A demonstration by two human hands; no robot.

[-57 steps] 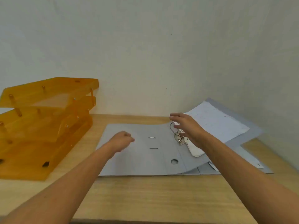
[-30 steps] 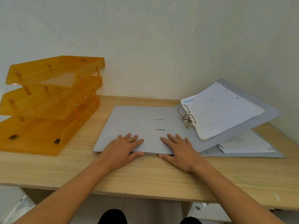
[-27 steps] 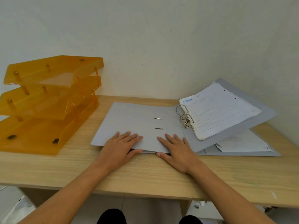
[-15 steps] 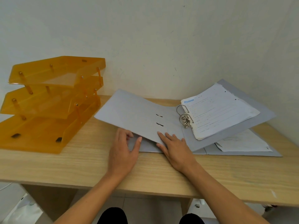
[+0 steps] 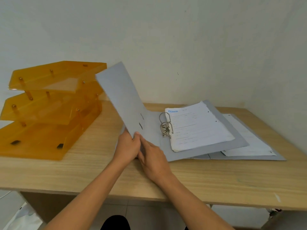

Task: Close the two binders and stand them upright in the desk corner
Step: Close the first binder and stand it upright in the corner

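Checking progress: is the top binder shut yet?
No, half open: left hand lifts its front cover steeply above the exposed rings and papers.

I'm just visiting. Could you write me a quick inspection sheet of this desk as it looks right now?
Surface: wooden desk, set against pale walls.
Job's things: top binder open, its front cover lifted steeply, papers on the metal rings; second binder open and flat beneath it.
Clutter: orange three-tier tray at the left.
Grippers: left hand grips the cover's near edge; right hand beside it, at the binder's near edge.
Cables: nothing seen.
Surroundings: tiled floor below the desk.
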